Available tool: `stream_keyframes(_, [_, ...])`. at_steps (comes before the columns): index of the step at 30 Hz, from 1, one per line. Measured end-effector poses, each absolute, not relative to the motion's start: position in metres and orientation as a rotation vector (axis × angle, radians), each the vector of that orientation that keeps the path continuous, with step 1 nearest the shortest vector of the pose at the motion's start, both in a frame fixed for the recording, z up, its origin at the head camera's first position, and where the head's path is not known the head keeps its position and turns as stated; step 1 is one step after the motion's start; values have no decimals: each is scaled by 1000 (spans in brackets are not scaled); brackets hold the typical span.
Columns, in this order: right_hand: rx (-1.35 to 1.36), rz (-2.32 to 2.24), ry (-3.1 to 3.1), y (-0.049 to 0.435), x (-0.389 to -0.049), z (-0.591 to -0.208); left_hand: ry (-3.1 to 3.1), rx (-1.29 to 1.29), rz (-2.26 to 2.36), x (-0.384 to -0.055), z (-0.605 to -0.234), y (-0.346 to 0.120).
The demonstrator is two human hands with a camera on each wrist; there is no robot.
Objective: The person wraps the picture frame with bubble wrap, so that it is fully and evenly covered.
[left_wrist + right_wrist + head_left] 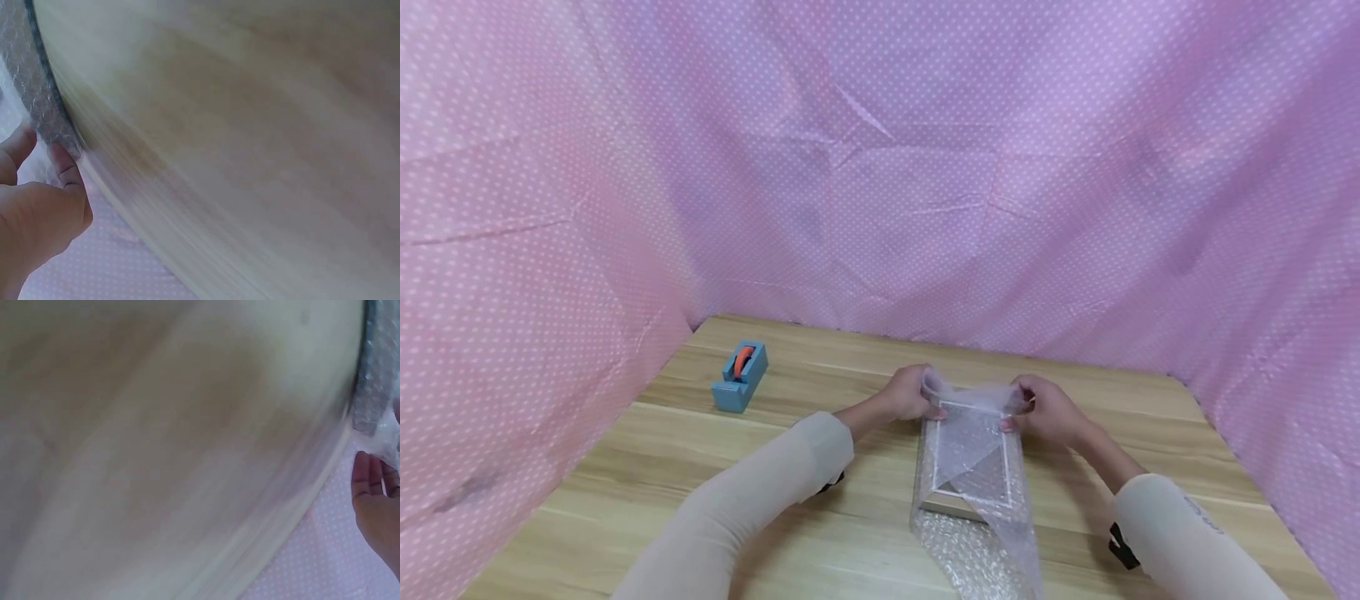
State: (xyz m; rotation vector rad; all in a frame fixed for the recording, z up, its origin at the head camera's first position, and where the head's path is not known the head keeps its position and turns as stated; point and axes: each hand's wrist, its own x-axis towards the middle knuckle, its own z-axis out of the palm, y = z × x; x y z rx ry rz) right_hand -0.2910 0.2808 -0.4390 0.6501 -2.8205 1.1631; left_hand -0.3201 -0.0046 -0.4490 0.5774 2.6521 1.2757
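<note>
A picture frame [951,503] with a pale border lies on the table, mostly covered by clear bubble wrap [973,554]. Its near left corner shows bare, while a loose strip of wrap trails toward me. At the far left corner my left hand [910,393] pinches the bubble wrap, thumb over the frame's edge. My right hand [1051,410] grips the wrap at the far right corner with curled fingers. In the left wrist view, thumb and fingers hold the wrapped end [28,69]. The right wrist view shows the hand [378,519] at the wrap's edge, partly cut off.
A blue tape dispenser [741,377] with an orange roll stands on the left part of the wooden table [842,350]. Pink dotted cloth [910,217] hangs behind the table and along both sides.
</note>
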Motion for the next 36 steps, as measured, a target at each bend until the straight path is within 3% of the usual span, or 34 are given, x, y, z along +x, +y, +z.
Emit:
stream_keyframes(14, [1078,704,-2515,277,-278,-448,2854,1065,867,-313,-444,-14])
stream_keyframes(20, [1118,584,-2481,276,-275,-446,2804,1246,502,-310,-441,-26])
stream_keyframes(31, [1171,409,-2635,275,-260,-423,2802,1470,332,-292,-434,-30])
stream_keyframes(36, [1010,499,-2769,261,-259,-418,2808,1487,322,-291,-437,-32])
